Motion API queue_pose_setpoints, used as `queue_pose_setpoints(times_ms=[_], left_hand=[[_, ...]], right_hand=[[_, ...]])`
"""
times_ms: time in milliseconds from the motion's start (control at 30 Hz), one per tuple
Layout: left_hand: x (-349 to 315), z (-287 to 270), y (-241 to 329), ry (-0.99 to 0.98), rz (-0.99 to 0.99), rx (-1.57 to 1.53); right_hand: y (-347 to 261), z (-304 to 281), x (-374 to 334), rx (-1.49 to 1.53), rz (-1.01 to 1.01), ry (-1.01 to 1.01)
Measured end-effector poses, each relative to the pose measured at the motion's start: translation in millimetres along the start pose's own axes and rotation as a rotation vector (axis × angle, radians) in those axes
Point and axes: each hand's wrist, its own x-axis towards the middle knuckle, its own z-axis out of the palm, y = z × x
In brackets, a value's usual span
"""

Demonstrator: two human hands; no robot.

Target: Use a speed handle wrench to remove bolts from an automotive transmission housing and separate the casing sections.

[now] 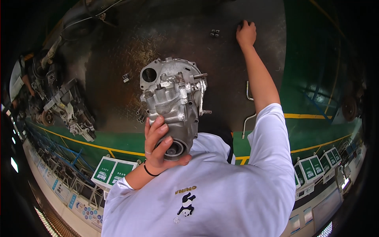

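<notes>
A grey cast-metal gearbox housing stands on the dark metal workbench close to my body. Its flanged end with a round hole points away from me, and its open round end faces me. My left hand grips that near end, fingers spread over the casing and thumb below the round opening. Far to the right, my right arm is stretched across the bench. My right hand is closed at the bench surface; a dark bit shows by its fingertips, too small to name. Left of it sits a cluster of small metal fasteners.
More small metal parts lie left of the housing. Two bent metal rods rest near my right forearm. Another partly dismantled mechanical assembly is at the left. White-and-green boxes stand beyond the green floor's yellow lines.
</notes>
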Motion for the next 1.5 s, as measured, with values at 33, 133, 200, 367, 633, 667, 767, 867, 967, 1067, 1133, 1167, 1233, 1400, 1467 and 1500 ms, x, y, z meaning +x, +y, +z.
queue_pose_setpoints(times_ms=[33,133,200,367,633,667,767,867,967,1067,1133,1167,1233,1400,1467,1500], left_hand=[[0,0,0,0.001,0.009,-0.003],[0,-1,1,-0.012,0.024,0.0],[1,-1,1,-0.022,0.019,-0.002],[7,-3,-1,0.0,0.026,-0.034],[13,4,0,0.094,0.04,-0.074],[13,4,0,0.094,0.042,-0.076],[14,2,0,0.085,0.033,-0.083],[13,1,-1,0.071,0.036,-0.066],[13,1,-2,0.066,0.035,-0.063],[13,1,-3,0.07,0.031,-0.062],[14,0,-4,0.072,0.036,-0.061],[14,0,-4,0.071,0.029,-0.07],[14,-1,-5,0.078,0.023,-0.085],[18,1,-7,0.136,0.049,-0.059],[20,2,-7,0.159,0.064,-0.05],[21,3,-8,0.184,0.07,-0.056]], right_hand=[[-2,-3,2,-0.054,-0.029,0.033],[-20,-17,0,-0.008,-0.176,0.072],[-40,-23,-14,0.148,-0.294,0.01],[-85,-17,-37,0.163,-0.339,-0.331],[-106,-2,-64,-0.032,-0.699,-0.298],[-104,2,-64,-0.061,-0.698,-0.302],[-94,16,-59,-0.101,-0.717,-0.332],[-79,29,-54,-0.146,-0.773,-0.341],[-66,35,-54,-0.149,-0.808,-0.294],[-61,33,-54,-0.083,-0.69,-0.296],[-63,26,-54,0.023,-0.497,-0.246],[-63,20,-55,0.157,-0.356,-0.171],[-63,1,-61,0.391,-0.06,-0.031],[-39,-61,-96,1.71,1.109,-0.282],[-32,-70,-101,1.738,1.096,-0.392],[-31,-69,-100,1.765,1.095,-0.457]])
